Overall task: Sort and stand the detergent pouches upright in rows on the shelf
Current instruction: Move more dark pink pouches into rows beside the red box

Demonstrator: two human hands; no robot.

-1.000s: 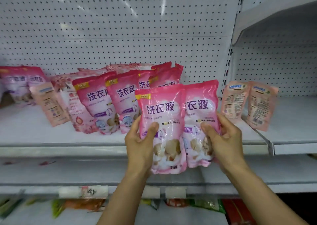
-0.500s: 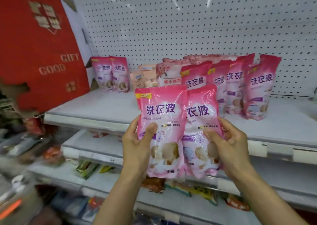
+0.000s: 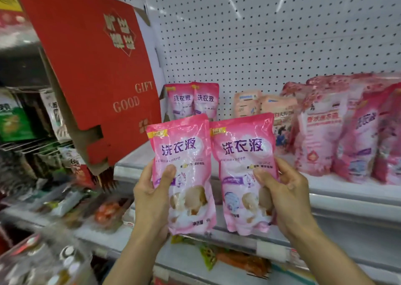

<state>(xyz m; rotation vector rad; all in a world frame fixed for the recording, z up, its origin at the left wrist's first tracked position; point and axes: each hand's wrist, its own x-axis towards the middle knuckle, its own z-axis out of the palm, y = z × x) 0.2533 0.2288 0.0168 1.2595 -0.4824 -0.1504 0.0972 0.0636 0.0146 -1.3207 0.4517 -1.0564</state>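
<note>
Nearest the camera, the left hand (image 3: 152,200) grips a pink detergent pouch (image 3: 184,171) by its lower left edge, thumb pressed across the front and the other fingers curled behind it. Just beside it, the right hand (image 3: 286,197) grips a second pink pouch (image 3: 245,167) by its lower right edge in the same way, thumb on the front, fingers wrapped round the back. Both pouches are held upright, faces toward the camera, side by side with a narrow gap between them at the top; they hang in the air in front of the white shelf (image 3: 325,189), not resting on it.

On the shelf behind the held pouches, a pair of matching pink pouches (image 3: 193,100) stands upright against the pegboard back wall (image 3: 260,34), at the shelf's left end. To the right of that pair stand two peach-coloured pouches (image 3: 249,103), also at the back. Further right on the shelf, a crowded group of pink and red pouches (image 3: 347,128) leans together, reaching the picture's right edge.

Left of the shelf, a red cardboard gift box panel (image 3: 91,67) printed with "GOOD GIFT" tilts over the shelf's left end. Below the shelf, a lower shelf (image 3: 325,250) carries blurred packets that cannot be made out.
</note>
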